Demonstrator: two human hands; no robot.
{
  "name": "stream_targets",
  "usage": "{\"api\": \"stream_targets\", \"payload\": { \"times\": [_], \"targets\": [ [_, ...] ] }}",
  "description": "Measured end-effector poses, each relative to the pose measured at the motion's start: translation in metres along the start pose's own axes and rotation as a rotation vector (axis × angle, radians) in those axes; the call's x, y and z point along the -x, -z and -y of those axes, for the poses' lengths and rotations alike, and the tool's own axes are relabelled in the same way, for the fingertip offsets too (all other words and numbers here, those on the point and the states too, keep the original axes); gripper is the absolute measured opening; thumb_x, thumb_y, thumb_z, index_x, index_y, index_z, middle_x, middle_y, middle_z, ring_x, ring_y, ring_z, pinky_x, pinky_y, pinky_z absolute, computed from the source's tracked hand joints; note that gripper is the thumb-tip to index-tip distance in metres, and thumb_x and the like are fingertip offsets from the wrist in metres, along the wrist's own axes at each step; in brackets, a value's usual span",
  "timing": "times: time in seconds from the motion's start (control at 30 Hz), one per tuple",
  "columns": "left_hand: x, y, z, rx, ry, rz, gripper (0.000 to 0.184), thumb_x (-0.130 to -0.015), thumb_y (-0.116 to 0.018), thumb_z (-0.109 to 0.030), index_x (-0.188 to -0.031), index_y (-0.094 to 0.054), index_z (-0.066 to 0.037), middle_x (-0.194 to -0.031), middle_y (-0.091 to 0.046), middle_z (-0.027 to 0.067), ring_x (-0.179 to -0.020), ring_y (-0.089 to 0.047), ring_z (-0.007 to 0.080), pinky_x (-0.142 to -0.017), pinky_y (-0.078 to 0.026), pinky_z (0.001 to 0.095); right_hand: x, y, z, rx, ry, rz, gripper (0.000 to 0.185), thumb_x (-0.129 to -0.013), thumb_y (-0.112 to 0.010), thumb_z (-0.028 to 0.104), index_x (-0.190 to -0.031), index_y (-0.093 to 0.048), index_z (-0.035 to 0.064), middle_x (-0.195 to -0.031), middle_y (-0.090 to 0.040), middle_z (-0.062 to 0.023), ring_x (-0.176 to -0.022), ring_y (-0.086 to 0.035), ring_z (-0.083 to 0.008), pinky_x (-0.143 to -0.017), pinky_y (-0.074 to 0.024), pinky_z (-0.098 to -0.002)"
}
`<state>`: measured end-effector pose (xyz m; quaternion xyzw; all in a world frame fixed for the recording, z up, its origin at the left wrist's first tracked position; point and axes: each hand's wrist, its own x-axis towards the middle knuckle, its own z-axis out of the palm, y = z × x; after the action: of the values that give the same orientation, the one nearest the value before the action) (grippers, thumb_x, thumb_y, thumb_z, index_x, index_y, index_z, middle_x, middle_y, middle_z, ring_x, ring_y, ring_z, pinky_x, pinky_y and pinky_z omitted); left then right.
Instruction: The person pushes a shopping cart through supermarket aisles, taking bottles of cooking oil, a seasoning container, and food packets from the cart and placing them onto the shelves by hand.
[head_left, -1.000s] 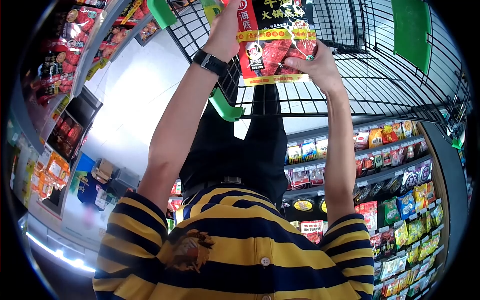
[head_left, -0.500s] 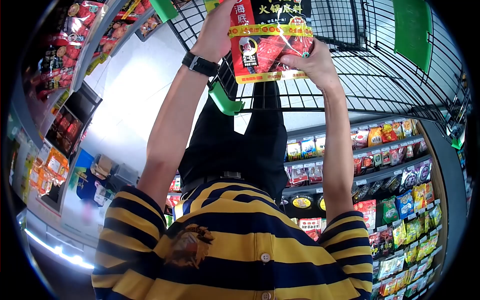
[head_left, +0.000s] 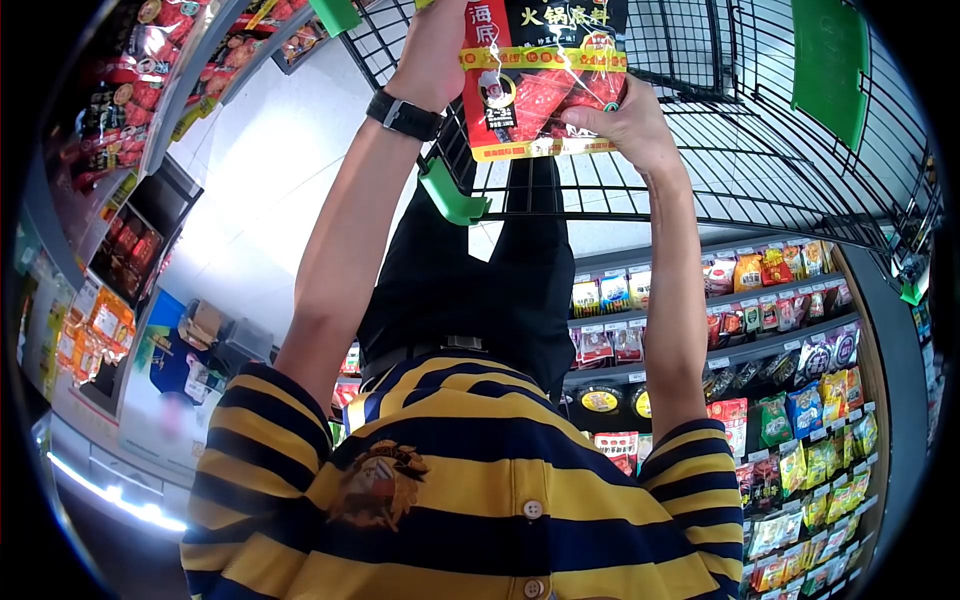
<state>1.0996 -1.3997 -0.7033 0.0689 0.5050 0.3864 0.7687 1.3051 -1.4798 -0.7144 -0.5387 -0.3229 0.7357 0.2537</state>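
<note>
A red and black food packet [head_left: 545, 85] with a yellow band and Chinese print is held upright between both hands at the top centre. My left hand [head_left: 435, 60], below a black wristwatch [head_left: 405, 115], grips its left side; the upper part of this hand runs out of the frame. My right hand [head_left: 630, 125] pinches the lower right side of the packet, with the thumb across its front and the other fingers hidden behind. The packet is in front of a black wire cart [head_left: 770, 195] with green plastic parts.
Shelves of colourful packets [head_left: 785, 310] stand at the lower right. Red packets fill a shelf [head_left: 140, 90] at the upper left. Farther down on the left are orange packets [head_left: 98, 330] and a cardboard box [head_left: 203, 322]. Pale floor [head_left: 270, 170] shows between the left shelf and my legs.
Compared with a second ago, the packet and both hands are slightly farther left and higher in view. Both hands have kept hold of it.
</note>
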Motion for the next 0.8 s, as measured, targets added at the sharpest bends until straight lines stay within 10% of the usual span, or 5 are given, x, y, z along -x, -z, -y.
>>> {"api": "stream_targets", "payload": {
  "times": [0.63, 0.73, 0.8],
  "targets": [
    [-0.015, 0.019, 0.011, -0.171, -0.002, -0.098, 0.034, -0.100, -0.050, -0.034, -0.114, -0.061, -0.005, -0.101, -0.068, 0.0042, -0.087, -0.066, 0.0146, -0.073, -0.053, 0.0262, 0.004, -0.004, 0.001, -0.068, -0.020, -0.054, 0.039, -0.073, -0.081, 0.005, -0.106, -0.062, -0.0037, -0.096, -0.070, -0.0104, -0.080, -0.067, -0.0124, -0.073, -0.0557, -0.0270],
    [-0.011, 0.009, 0.030, -0.518, -0.331, -0.138, 0.046, -0.100, -0.048, -0.042, -0.126, -0.055, -0.004, -0.115, -0.062, 0.0046, -0.102, -0.060, 0.0136, -0.084, -0.049, 0.0257, 0.014, -0.010, 0.013, 0.212, 0.032, -0.120, 0.032, -0.074, -0.081, 0.008, -0.100, -0.065, -0.0019, -0.084, -0.071, -0.0070, -0.071, -0.067, -0.0110, -0.068, -0.0545, -0.0267],
    [0.003, -0.020, 0.037, -0.456, -0.182, -0.390, 0.048, -0.100, -0.047, -0.044, -0.127, -0.054, -0.004, -0.114, -0.062, 0.0046, -0.100, -0.060, 0.0146, -0.084, -0.050, 0.0267, 0.026, -0.027, 0.022, 0.561, 0.117, -0.297, 0.031, -0.072, -0.081, 0.018, -0.093, -0.066, 0.0015, -0.072, -0.069, -0.0106, -0.064, -0.068, -0.0212, -0.063, -0.0530, -0.0324]
  ]
}}
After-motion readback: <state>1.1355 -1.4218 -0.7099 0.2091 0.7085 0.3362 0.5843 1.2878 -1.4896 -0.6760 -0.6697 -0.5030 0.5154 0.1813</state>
